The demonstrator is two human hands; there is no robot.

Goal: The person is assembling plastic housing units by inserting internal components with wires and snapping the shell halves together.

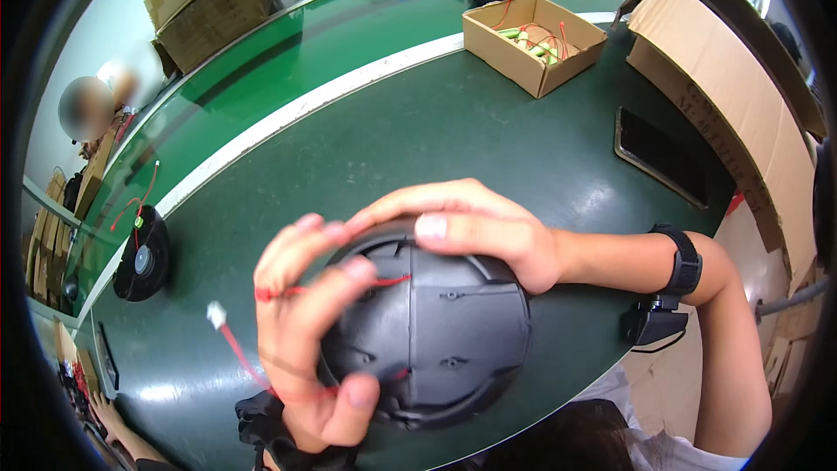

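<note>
1. A dark green table fills most of the view, edged by a white strip on its far side.
2. A large cardboard box stands at the right.
3. The black domed shell sits at the near middle of the table, ribbed face up, between both hands.
4. The right hand is curved around the shell's far rim, thumb on the upper face, holding it.
5. The left hand, blurred, is half-curled with fingers apart over the shell's left side; whether it grips a wire, I cannot tell.
6. A small open carton beyond the shell contains green cylinders and red wires.
7. A flat dark device lies near the large box.
8. A black round part lies at the left.
9. Red leads run from the shell past the left hand.
10. A white connector tips one lead.
</note>
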